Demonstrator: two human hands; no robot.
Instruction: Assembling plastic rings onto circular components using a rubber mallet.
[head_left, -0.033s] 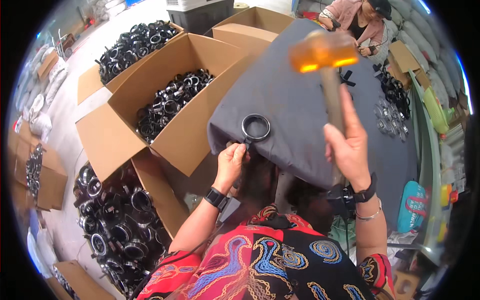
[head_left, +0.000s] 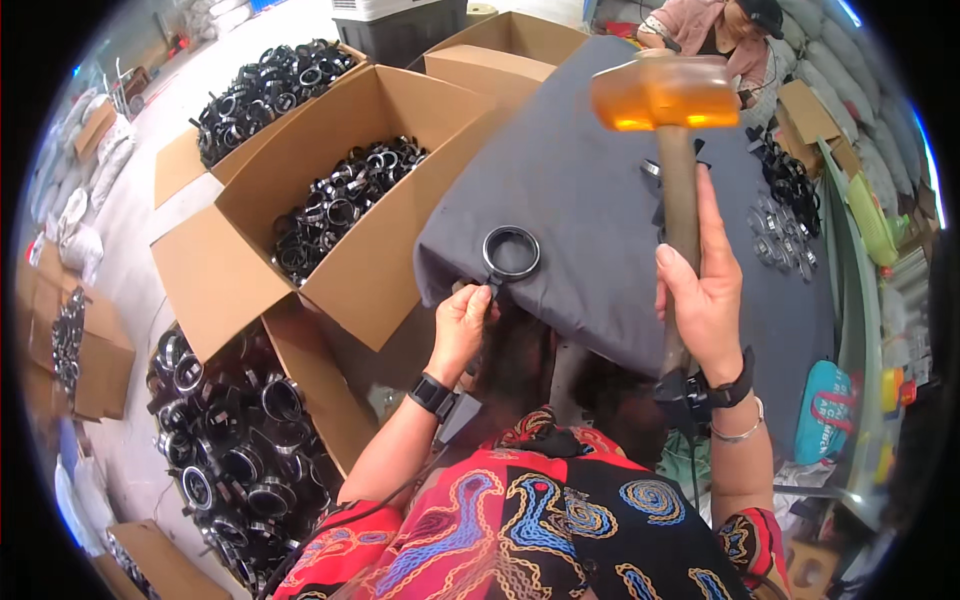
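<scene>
My left hand [head_left: 463, 325] pinches the short stem of a black ring-shaped part [head_left: 538, 254] with a silvery inner edge. The ring rests at the near left corner of the grey cloth-covered table [head_left: 560, 180]. In my right hand [head_left: 706, 310] is a mallet [head_left: 668, 95] with an amber, see-through head and a wooden handle. Its head is raised above the table, to the right of the ring and apart from it. My index finger lies stretched along the handle while the other fingers wrap round it.
Open cardboard boxes of black rings [head_left: 345, 205] stand left of the table, with more rings [head_left: 240, 440] heaped nearer me. Clear ring parts [head_left: 783, 237] and black parts [head_left: 790, 185] lie at the table's right. Across the table sits another person [head_left: 715, 35]. A teal bag [head_left: 824, 410] is at the right.
The mallet's head has moved slightly right and shows sharper now. My right hand has shifted a little to the right with it. My left hand and the ring stay put.
</scene>
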